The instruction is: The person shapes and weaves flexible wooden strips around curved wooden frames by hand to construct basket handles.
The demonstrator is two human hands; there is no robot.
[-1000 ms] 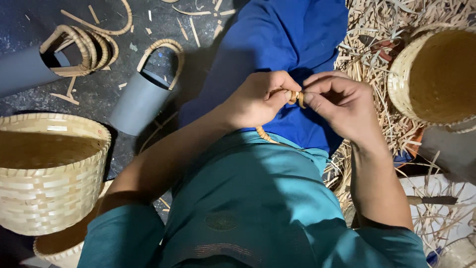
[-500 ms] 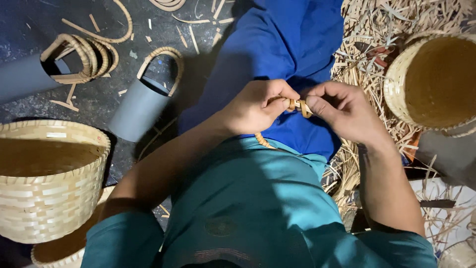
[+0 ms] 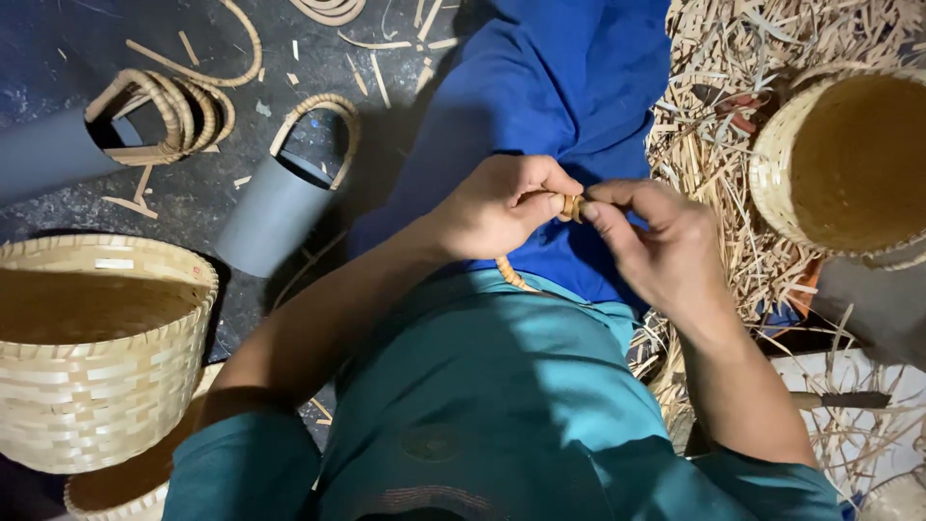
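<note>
Left hand [image 3: 502, 205] and right hand [image 3: 656, 246] closed tighter than 1 second ago, both pinching the wrapped cane strip [image 3: 571, 206] over the blue cloth [image 3: 564, 106]; strip's tail now under the left wrist, wrapping apparently progressing; baskets [image 3: 92, 386] untouched

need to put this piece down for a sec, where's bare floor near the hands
Bare dark floor lies between the grey tube and the woven basket, left of the left hand. The side by the right hand is crowded: loose straw and another basket.
</note>
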